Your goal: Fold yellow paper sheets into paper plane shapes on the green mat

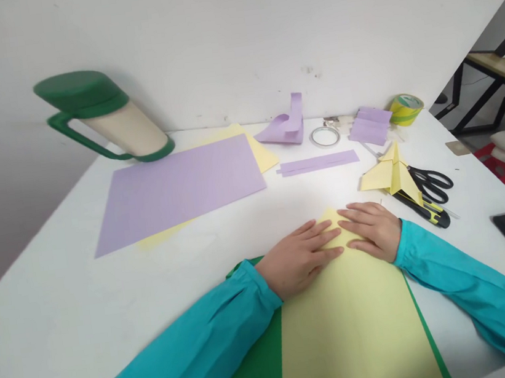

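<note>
Fingers (327,239) on yellow paper (345,325), near tip; tabletop (110,307) spreads left.

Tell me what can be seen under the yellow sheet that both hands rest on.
Green paper shows from under the yellow sheet on its left and right sides. The middle is covered, so whether the green is one piece cannot be told.

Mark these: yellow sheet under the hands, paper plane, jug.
Yellow sheet (350,320): head view, middle of its bare area.
Paper plane (393,176): head view, mid-body.
Jug (127,128): head view, beige side.
</note>
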The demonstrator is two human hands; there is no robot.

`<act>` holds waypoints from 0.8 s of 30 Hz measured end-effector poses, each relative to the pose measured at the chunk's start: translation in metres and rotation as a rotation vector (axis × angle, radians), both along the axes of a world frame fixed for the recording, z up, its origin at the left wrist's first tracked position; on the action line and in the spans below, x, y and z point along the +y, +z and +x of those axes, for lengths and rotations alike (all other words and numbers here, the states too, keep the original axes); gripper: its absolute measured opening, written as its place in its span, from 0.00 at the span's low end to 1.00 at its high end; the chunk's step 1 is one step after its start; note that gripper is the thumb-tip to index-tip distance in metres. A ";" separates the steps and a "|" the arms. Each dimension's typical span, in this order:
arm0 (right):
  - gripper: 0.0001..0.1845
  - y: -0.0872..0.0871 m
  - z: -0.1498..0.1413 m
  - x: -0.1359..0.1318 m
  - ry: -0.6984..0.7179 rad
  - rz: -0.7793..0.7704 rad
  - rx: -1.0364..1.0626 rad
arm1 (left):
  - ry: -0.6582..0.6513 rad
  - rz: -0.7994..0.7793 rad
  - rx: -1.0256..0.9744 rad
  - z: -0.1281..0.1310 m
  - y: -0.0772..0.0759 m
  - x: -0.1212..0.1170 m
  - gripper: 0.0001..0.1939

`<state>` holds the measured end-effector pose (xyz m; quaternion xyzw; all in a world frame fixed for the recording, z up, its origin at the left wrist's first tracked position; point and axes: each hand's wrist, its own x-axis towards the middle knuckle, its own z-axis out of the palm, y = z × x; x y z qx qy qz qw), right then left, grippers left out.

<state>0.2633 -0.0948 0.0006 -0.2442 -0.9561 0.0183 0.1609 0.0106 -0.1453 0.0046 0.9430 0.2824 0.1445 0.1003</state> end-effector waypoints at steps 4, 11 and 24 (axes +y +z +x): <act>0.22 0.000 -0.001 -0.001 -0.003 0.008 0.002 | -0.008 0.010 -0.022 0.000 -0.001 -0.001 0.19; 0.20 0.002 -0.005 -0.001 0.002 -0.048 0.030 | 0.033 0.055 -0.073 0.007 0.006 0.003 0.14; 0.19 0.017 -0.027 0.003 -0.054 -0.071 -0.040 | 0.144 0.137 -0.109 0.015 0.001 0.004 0.11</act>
